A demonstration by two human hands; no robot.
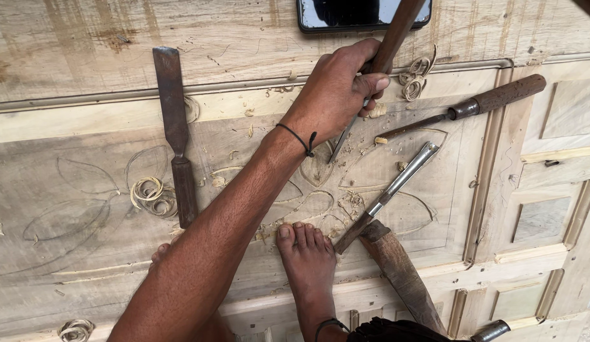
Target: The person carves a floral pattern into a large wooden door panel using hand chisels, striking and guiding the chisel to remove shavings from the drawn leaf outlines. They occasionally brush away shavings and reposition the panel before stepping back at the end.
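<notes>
Left hand (336,95): gripping brown wooden-handled chisel (374,76), blade tip resting on pale carved wood door panel (86,209) at leaf outline. Right hand: not in view. Bare foot (307,259) pressing on panel. Flat rusty chisel (174,133) lying nearby w/ curled shavings (152,193).

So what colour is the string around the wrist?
Black. The thin cord on the left hand's wrist shows best in the head view.

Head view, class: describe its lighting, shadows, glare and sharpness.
Head view: soft, even daylight; faint shadows beside the flat chisel and under the left hand; glare on the phone screen and the steel gouge; centre sharp, slight wide-angle bending at the edges.
</notes>
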